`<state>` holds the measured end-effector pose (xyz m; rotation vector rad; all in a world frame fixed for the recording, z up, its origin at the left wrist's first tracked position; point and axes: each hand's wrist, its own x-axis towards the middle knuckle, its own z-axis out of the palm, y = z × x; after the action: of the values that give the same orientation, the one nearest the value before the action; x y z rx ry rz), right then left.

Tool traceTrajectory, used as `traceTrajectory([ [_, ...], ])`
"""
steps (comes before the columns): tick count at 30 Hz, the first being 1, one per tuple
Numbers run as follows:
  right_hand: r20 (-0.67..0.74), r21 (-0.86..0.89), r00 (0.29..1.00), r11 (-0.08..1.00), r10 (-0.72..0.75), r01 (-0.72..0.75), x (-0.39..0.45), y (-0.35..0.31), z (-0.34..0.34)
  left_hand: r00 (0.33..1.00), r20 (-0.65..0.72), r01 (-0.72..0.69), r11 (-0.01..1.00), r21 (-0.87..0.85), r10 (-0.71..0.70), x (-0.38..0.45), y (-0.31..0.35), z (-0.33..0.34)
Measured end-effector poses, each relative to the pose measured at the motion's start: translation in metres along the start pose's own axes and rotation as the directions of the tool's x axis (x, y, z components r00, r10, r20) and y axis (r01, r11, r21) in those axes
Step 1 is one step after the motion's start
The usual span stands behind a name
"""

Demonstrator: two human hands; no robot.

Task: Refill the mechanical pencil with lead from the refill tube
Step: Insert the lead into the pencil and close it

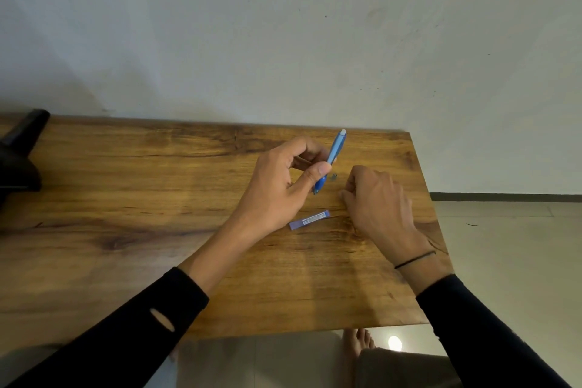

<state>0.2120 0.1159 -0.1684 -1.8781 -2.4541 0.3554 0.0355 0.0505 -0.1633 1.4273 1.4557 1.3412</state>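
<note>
Over on the far right part of the wooden table (157,198), my left hand (277,186) has the blue mechanical pencil (330,161) pinched between thumb and fingers, tip angled down toward the wood and the white eraser end pointing up and away. My right hand (378,201) is curled knuckles-up just right of it, fingertips down at the tabletop. Honestly can't tell if it's pinching a lead or just resting, it's too small to see. The purple refill tube (310,220) lies flat on the table, just near of both hands, touching neither.

What worries me: there's a tiny grey bit (334,177) on the wood between the hands, maybe a cap, can't say. My guess is it's easy to knock off with a sleeve. Leads are brittle too, so if the right hand presses one into the table while picking it up, it could snap. And the tube sits fairly close to the right edge, so a careless sweep could roll it off.
</note>
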Motion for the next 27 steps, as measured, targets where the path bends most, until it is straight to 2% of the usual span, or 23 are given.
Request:
traceTrajectory([
  [4,-0.024,-0.069,0.999,0.997,-0.025,0.023,-0.004,-0.008,0.001,1.000,0.002,-0.005,1.000,-0.006,0.005,0.001,0.001,0.000],
  [7,-0.017,-0.054,0.999,0.997,-0.049,0.048,-0.005,-0.008,-0.001,1.000,0.003,-0.004,1.000,-0.003,0.004,0.001,0.000,0.000],
  [11,-0.056,0.175,0.997,0.983,-0.046,0.055,0.001,-0.007,-0.015,1.000,0.000,-0.006,1.000,0.016,0.006,0.002,-0.001,0.000],
  [13,-0.144,0.371,0.990,0.927,0.007,0.048,0.004,-0.009,-0.030,1.000,0.000,-0.013,1.000,0.015,0.013,0.002,-0.001,-0.001],
  [14,-0.184,0.499,0.982,0.865,0.045,0.054,0.005,-0.010,-0.037,1.000,-0.001,-0.015,1.000,0.012,0.015,0.003,-0.001,-0.001],
  [16,-0.242,0.733,0.965,0.671,0.101,0.114,0.004,-0.011,-0.050,1.000,-0.004,-0.019,1.000,0.001,0.019,0.002,-0.003,0.000],
  [17,-0.274,0.796,0.956,0.583,0.107,0.163,0.002,-0.012,-0.055,1.000,-0.004,-0.021,1.000,-0.004,0.021,0.002,-0.004,0.000],
  [19,-0.342,0.839,0.936,0.476,0.085,0.264,-0.002,-0.016,-0.062,1.000,-0.001,-0.027,1.000,-0.008,0.027,0.002,-0.005,0.001],
  [21,-0.398,0.834,0.917,0.434,0.041,0.342,-0.006,-0.019,-0.066,0.999,0.006,-0.035,0.999,-0.006,0.035,0.002,-0.005,0.002],
  [24,-0.448,0.788,0.893,0.451,-0.045,0.419,-0.012,-0.023,-0.069,0.999,0.007,-0.035,0.999,-0.008,0.035,0.000,-0.004,0.003],
  [27,-0.444,0.773,0.891,0.463,-0.093,0.434,-0.016,-0.025,-0.069,1.000,0.009,-0.019,1.000,0.007,0.019,0.000,-0.005,0.004],
])
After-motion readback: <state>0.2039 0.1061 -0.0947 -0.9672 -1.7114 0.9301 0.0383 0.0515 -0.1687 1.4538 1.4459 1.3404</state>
